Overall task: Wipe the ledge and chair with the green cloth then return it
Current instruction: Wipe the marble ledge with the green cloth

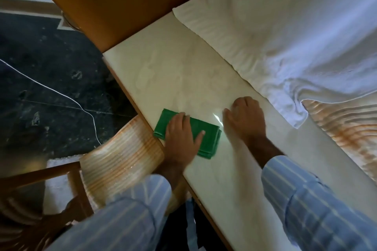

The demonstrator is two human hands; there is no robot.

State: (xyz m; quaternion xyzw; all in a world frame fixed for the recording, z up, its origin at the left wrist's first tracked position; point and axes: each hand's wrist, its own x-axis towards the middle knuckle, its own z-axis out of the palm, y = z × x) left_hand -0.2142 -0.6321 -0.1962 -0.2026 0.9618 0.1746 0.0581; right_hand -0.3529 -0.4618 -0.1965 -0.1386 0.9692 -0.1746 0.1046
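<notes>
I have my left hand (pixel 181 138) spread flat on the green cloth (pixel 206 134), palm down and fingers open, pressing it rather than pinching it. The cloth is folded into a thick rectangle and lies on the pale ledge (pixel 183 71), right at the ledge's outer edge, the side facing the dark floor (pixel 40 71). My right hand (pixel 244 120) rests just beside the cloth, further in toward the white sheet (pixel 285 26), fingers curled loosely under and holding nothing. The chair (pixel 120 161), with its striped back, stands against that same outer edge, just below the cloth. I judge I am in the ledge wipe, 1 of 2 surfaces, with the chair not yet touched. The risk is that edge: a flat palm gives no real hold, so a stroke outward could push the cloth off onto the chair or floor. A stroke inward could drag the folds open or snag the sheet's hem.
</notes>
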